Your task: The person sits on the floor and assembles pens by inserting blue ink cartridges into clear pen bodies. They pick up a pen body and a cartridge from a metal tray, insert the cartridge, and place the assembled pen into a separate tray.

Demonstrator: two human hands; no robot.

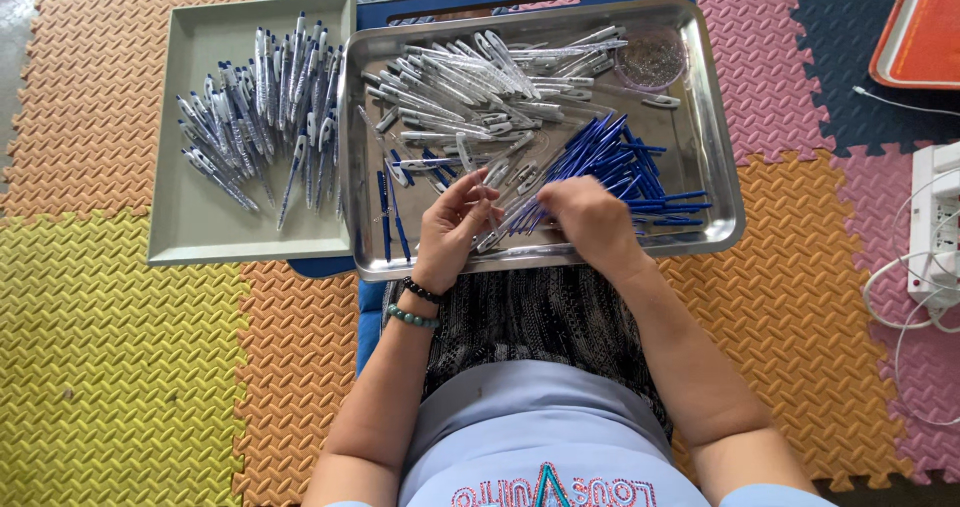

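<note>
Both hands work over the near edge of a steel tray [720,157] that rests on the person's lap above the foam floor mat [120,367]. The left hand [452,229] pinches a clear pen barrel [497,175] with curled fingers; the right hand [592,222] is half closed on the blue refills [610,157], though what it grips I cannot tell. Assembled pens [265,117] lie in the grey tray [200,232] just beside.

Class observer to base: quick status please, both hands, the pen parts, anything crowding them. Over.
Left hand pinching a clear pen barrel. Right hand down on the blue refills. Both over the steel tray; loose clear barrels crowd the fingers.
</note>
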